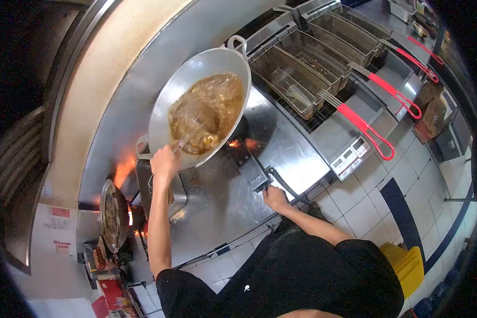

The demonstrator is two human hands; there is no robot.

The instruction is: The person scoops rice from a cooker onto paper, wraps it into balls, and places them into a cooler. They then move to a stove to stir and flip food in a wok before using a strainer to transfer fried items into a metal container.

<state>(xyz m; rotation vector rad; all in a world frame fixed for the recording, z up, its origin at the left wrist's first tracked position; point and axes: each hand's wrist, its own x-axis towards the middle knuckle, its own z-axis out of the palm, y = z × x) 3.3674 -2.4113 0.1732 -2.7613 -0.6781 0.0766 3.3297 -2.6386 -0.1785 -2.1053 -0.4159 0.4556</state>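
Note:
My left hand (166, 161) is closed around the handle of a utensil (184, 141). The utensil's head dips into brown bubbling liquid (217, 93) in a large metal wok (167, 100), and the submerged end is hard to make out. The wok sits tilted over a burner, with orange flame (235, 143) showing beside its lower edge. My right hand (275, 198) has its fingers closed on a small dark knob (266, 187) at the front of the burner unit (253, 177).
Several wire fryer baskets (291, 74) with red handles (355, 119) stand at the upper right. At the left, a second wok (111, 214) has flames (123, 172) behind it. A metal container (178, 196) is below the large wok. A yellow object (405, 267) lies lower right.

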